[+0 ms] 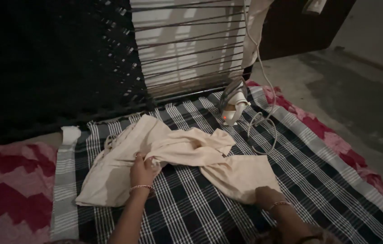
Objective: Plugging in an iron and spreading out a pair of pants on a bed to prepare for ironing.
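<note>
A cream garment (173,158) lies crumpled across the middle of a black-and-white checked cloth (209,212) spread on the floor. The left hand (142,171) pinches a bunched fold near the garment's centre; the right hand (266,196) rests flat on its lower right corner, fingers spread. An iron (233,103) stands upright at the cloth's far edge, its cord (263,135) looping beside it, apart from the garment. The garment looks only half smoothed out: wrinkled and folded over itself, with pressing not yet begun.
</note>
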